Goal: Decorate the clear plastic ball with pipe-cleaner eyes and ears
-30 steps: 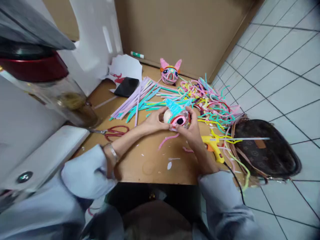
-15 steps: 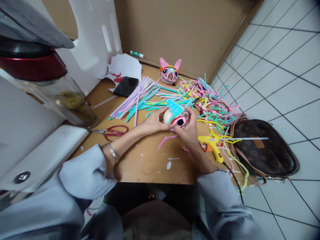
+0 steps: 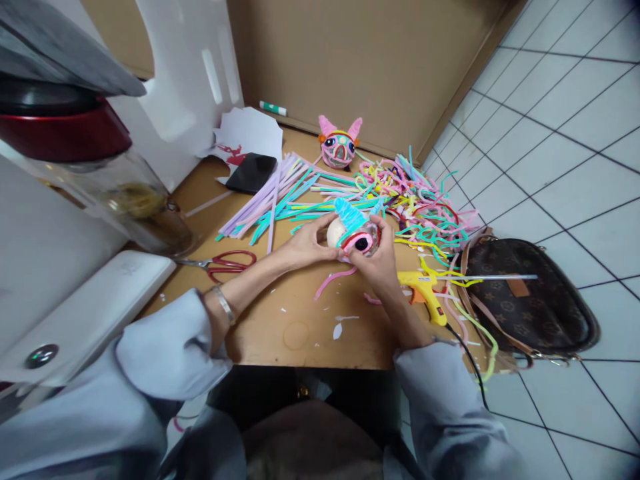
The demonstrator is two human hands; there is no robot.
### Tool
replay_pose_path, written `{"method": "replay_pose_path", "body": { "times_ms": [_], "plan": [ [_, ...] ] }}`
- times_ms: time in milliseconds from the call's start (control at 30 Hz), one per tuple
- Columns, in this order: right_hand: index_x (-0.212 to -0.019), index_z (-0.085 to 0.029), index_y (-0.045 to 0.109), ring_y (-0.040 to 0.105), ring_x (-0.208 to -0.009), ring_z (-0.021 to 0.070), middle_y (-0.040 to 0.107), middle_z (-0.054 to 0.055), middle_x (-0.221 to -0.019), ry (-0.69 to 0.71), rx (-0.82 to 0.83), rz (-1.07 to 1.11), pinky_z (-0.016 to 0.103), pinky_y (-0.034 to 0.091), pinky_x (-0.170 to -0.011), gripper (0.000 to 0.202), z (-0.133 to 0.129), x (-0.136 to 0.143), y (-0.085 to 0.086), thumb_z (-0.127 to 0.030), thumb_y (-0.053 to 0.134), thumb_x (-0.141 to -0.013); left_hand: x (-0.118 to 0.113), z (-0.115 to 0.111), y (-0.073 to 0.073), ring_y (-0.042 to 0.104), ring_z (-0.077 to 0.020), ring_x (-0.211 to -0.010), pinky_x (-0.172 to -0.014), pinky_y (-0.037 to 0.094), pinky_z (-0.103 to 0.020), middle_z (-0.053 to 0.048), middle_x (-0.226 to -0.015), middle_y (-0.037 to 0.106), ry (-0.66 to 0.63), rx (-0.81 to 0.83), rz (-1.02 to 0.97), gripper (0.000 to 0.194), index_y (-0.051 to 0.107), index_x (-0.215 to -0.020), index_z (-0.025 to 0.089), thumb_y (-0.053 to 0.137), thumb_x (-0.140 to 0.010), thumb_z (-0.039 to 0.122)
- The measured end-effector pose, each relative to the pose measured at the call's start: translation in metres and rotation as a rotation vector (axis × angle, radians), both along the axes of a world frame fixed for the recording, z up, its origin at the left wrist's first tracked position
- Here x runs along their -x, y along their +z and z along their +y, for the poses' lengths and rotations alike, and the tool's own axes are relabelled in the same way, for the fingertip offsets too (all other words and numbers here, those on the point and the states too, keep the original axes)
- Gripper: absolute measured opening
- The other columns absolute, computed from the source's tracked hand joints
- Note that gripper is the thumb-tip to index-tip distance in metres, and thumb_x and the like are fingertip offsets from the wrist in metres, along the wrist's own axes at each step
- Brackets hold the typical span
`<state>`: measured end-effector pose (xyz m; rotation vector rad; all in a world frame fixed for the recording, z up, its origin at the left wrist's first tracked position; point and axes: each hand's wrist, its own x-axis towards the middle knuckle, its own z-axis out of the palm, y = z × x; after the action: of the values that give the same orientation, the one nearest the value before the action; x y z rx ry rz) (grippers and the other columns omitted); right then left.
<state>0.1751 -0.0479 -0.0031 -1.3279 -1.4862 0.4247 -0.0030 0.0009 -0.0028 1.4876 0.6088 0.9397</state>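
Between my two hands is a small round animal-head craft (image 3: 353, 228) with blue pipe-cleaner ears, a pink-rimmed black eye and a pale ball-like side. My left hand (image 3: 317, 241) is closed round its left side, thumb at the lower front. On the other side my right hand (image 3: 376, 259) grips it, the thumb near the eye. Just below the craft a pink pipe cleaner (image 3: 334, 280) lies on the table (image 3: 280, 333). Behind it rest straight pipe cleaners (image 3: 285, 197) in lilac and teal. To the right lies a yellow glue gun (image 3: 426, 293) with a glue stick in it.
A finished-looking pink-eared head (image 3: 339, 143) stands at the back. Tangled pipe cleaners (image 3: 425, 207) heap at right, beside a brown bag (image 3: 530, 293). Red-handled scissors (image 3: 227, 265), a black phone (image 3: 251, 173), a glass bottle (image 3: 145, 200) and a white device (image 3: 100, 313) are at left.
Both hands keep the craft in almost the same place and pose. The view has shifted very slightly; nothing was taken hold of or let go.
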Motion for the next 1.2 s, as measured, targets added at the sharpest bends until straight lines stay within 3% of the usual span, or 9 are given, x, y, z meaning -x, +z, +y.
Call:
{"method": "replay_pose_path", "body": {
  "times_ms": [300,467,767,1200],
  "plan": [
    [-0.125,-0.024,0.047,0.054,-0.122,0.0309,0.052,0.011,-0.126,-0.048,-0.043,-0.003,0.053,0.045,-0.11,0.073,-0.001,0.008,0.006,-0.029,0.074,-0.057,-0.004,-0.002,-0.005,0.065,-0.034,-0.122,-0.11,0.05,-0.053,-0.015,-0.137,0.064,0.132,-0.062,0.051,0.083,0.058,-0.137,0.015,0.088,-0.06,0.028],
    [-0.126,-0.023,0.046,0.054,-0.123,0.0305,0.05,0.011,-0.127,-0.05,-0.021,0.021,0.05,0.046,-0.107,0.074,-0.001,0.009,0.004,-0.027,0.073,-0.057,-0.005,-0.001,-0.007,0.066,-0.0321,-0.121,-0.11,0.05,-0.05,-0.014,-0.136,0.064,0.142,-0.073,0.075,0.081,0.058,-0.138,0.017,0.086,-0.062,0.025],
    [-0.133,-0.027,0.045,0.053,-0.125,0.029,0.05,0.01,-0.133,0.095,0.062,0.044,0.049,0.045,-0.11,0.072,-0.006,-0.001,0.011,-0.036,0.073,-0.067,-0.001,-0.001,0.001,0.065,-0.0325,-0.122,-0.108,0.05,-0.051,-0.016,-0.141,0.061,0.053,-0.003,0.045,0.084,0.056,-0.138,0.016,0.089,-0.062,0.031],
    [-0.142,-0.021,0.042,0.052,-0.131,0.0317,0.048,0.013,-0.142,0.192,0.102,0.089,0.052,0.041,-0.115,0.083,-0.006,-0.011,0.015,-0.038,0.072,-0.066,0.006,0.0,0.009,0.063,-0.0324,-0.125,-0.107,0.05,-0.047,-0.013,-0.136,0.065,-0.083,0.006,0.041,0.081,0.054,-0.137,0.017,0.085,-0.062,0.028]
  ]
}}
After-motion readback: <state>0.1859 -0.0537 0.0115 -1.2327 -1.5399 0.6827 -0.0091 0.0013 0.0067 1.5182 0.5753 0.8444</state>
